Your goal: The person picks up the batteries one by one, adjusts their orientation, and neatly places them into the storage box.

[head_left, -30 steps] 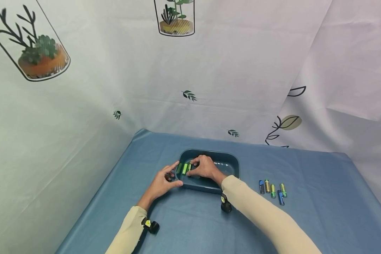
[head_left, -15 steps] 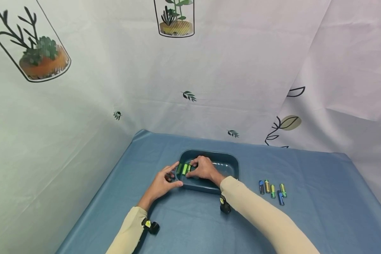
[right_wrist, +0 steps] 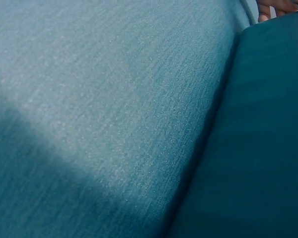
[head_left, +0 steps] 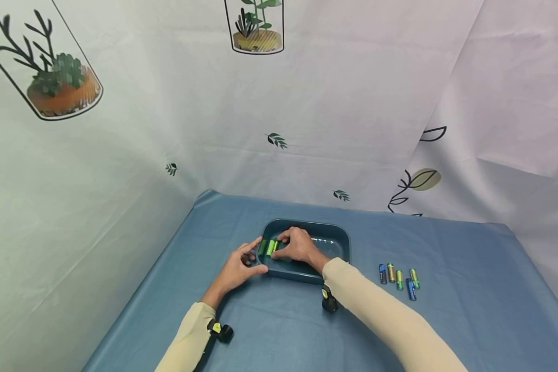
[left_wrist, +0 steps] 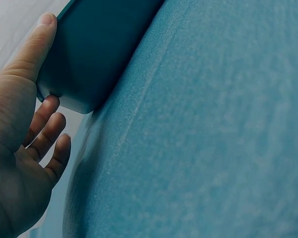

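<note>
A dark teal tray (head_left: 327, 230) lies on the blue cloth. My left hand (head_left: 234, 268) is at its left end, thumb and index finger spread and touching the rim. In the left wrist view, the thumb (left_wrist: 32, 52) lies straight against the tray wall, while the other fingers bend loosely near the corner. Inside the tray, my right hand (head_left: 298, 245) pinches a green battery (head_left: 276, 245) between thumb and fingers, partly covering it. Left of it lie a bright green battery (head_left: 270, 248) and a darker green battery (head_left: 262, 247), side by side. The right wrist view shows mainly cloth and the tray's outer wall (right_wrist: 258, 129).
Right of the tray, several loose batteries lie on the cloth: a blue and black one (head_left: 383, 274), a gold and green one (head_left: 391, 273), a yellow-green one (head_left: 400, 280) and others. A patterned white curtain (head_left: 353, 103) hangs behind the table.
My right hand has shifted slightly left, bringing the pinched battery closer against the bright green one. My left hand and the loose batteries have stayed in place.
</note>
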`<state>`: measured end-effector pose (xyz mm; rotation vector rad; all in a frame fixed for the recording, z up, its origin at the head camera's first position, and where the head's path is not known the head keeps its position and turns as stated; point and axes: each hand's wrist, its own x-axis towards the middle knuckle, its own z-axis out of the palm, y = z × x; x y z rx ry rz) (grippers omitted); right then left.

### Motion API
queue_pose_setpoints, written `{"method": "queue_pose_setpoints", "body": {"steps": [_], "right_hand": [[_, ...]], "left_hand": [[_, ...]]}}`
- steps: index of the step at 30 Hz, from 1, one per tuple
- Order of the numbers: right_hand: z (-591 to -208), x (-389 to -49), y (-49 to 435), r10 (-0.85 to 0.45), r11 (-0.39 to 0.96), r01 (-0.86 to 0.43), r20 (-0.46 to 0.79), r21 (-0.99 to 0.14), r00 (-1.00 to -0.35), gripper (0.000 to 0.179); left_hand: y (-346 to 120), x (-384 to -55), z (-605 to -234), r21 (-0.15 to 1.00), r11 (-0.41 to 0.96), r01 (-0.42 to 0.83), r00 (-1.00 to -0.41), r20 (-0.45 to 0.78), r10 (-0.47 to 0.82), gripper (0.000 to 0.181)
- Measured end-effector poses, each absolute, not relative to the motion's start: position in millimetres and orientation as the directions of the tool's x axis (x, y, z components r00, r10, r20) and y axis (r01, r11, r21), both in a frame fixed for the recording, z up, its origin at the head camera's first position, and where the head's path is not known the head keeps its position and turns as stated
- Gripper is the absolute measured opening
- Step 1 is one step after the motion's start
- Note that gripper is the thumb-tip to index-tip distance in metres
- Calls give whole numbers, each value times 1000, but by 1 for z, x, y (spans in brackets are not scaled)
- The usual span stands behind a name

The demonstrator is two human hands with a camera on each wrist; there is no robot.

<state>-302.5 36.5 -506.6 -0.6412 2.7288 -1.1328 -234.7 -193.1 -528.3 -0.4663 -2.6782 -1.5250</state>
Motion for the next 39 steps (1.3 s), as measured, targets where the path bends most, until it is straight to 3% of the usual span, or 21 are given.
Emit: {"method": "queue_pose_setpoints", "body": {"steps": [11, 21, 39], "right_hand": [[-498, -301, 46, -433, 628, -352, 64, -694, -899, 48], [-460, -283, 74, -472, 539, -442, 177, -717, -863, 51], [-432, -240, 191, -312, 573, -370, 223, -731, -923, 50]], "left_hand": [[-191, -235, -528, 836, 478, 268, -955, 164, 248, 83], [-189, -232, -527, 843, 434, 317, -940, 218, 264, 80], [-191, -228, -530, 855, 426, 296, -946, 199, 257, 81]]}}
